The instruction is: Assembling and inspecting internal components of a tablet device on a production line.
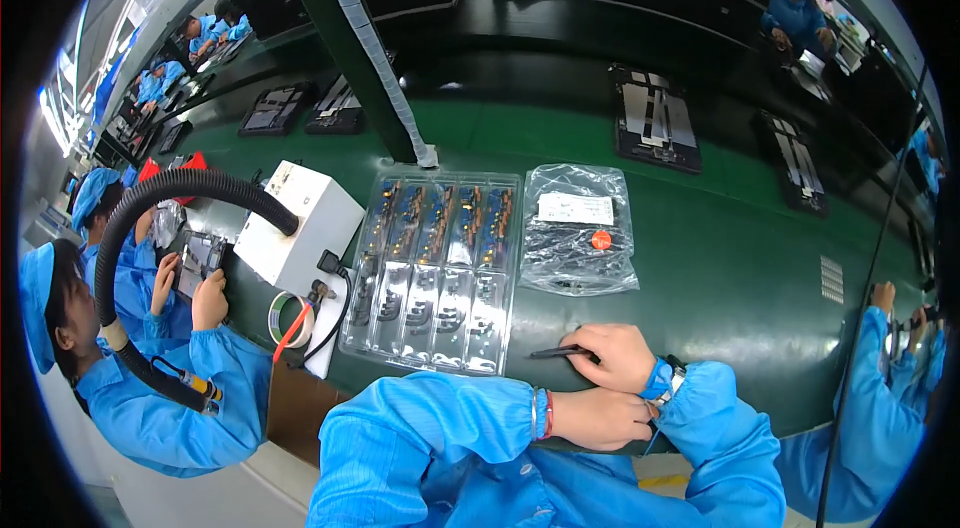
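My right hand [618, 356] rests on the green bench top [740, 258] and grips black tweezers [556, 353], whose tip points left toward a clear plastic tray [436, 268]. The tray holds rows of small parts, with orange-brown ones in its far half. My left hand [598, 418], with a red band at the wrist, reaches across under the right one. Its fingers are closed on the blue cuff [657, 383] at my right wrist. Just beyond my right hand lies a clear plastic bag [580, 228] of dark parts, with a white label and an orange sticker.
A white box [300, 223] with a black cable, a bent black hose [150, 218] and a tape roll [290, 318] stand left of the tray. A green pillar [350, 38] rises behind. Black fixtures [655, 118] lie on the far belt. Co-workers in blue [150, 398] sit left; another sleeve [880, 398] is right.
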The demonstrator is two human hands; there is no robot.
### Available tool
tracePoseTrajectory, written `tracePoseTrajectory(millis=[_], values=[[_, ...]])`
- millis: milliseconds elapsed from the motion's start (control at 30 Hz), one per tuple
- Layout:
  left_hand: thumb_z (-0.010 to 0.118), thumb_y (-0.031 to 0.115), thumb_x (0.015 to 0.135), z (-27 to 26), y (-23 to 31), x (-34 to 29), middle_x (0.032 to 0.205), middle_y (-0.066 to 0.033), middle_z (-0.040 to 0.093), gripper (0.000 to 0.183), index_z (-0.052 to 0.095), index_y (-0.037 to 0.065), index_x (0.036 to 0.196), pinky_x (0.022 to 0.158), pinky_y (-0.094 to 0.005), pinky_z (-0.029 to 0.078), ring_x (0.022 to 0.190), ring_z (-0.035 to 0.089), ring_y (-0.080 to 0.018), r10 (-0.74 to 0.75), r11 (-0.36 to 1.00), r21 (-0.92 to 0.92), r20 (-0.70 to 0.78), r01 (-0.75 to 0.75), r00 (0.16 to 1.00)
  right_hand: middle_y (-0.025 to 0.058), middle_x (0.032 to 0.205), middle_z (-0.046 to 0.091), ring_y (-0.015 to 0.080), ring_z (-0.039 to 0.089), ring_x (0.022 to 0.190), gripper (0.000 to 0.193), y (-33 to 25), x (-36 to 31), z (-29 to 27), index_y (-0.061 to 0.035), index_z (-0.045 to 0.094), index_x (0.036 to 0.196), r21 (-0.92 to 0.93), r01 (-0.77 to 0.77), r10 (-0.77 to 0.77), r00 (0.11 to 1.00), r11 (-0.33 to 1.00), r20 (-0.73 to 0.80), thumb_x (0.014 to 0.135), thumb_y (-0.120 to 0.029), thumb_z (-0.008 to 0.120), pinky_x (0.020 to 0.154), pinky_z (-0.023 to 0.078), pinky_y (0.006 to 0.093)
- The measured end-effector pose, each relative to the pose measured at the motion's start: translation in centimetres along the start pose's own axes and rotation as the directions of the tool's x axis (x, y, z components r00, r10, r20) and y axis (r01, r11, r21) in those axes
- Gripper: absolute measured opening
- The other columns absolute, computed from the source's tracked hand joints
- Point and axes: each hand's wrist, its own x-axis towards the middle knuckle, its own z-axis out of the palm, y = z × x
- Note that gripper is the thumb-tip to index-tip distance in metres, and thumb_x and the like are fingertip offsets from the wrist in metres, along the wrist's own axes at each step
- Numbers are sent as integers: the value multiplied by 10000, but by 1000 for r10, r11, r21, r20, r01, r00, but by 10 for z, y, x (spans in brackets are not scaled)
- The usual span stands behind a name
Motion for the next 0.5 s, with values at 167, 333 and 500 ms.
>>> tracePoseTrajectory(millis=[167, 333, 500], values=[[545, 80, 728, 4, -2, -7, 1016, -134, 531, 230, 577, 36, 951, 806, -377, 447, 922, 531, -268, -35, 999, -16, -14, 35, 999, 94, 791, 606, 290, 596, 700, 153, -2, 6, 1, -85, 608, 916, 6, 21, -21, 1000, 1000, 20, 776, -145, 593, 580, 474, 385], [546, 104, 714, 4, -4, -7, 984, -135, 545, 212, 581, 41, 913, 798, -379, 450, 923, 532, -277, -69, 998, -2, -46, 69, 997, 111, 758, 604, 280, 588, 647, 168, -2, 6, 3, -68, 624, 904, 31, 12, -11, 999, 999, -34, 737, -76, 608, 571, 469, 339], [548, 108, 672, 15, -6, -4, 852, -116, 547, 161, 579, 47, 817, 735, -383, 455, 851, 537, -285, 21, 1000, -6, -110, -21, 994, 135, 726, 581, 296, 572, 627, 147, -14, 4, -2, -35, 617, 862, 35, -43, 44, 998, 998, -40, 715, -30, 605, 556, 453, 341]])
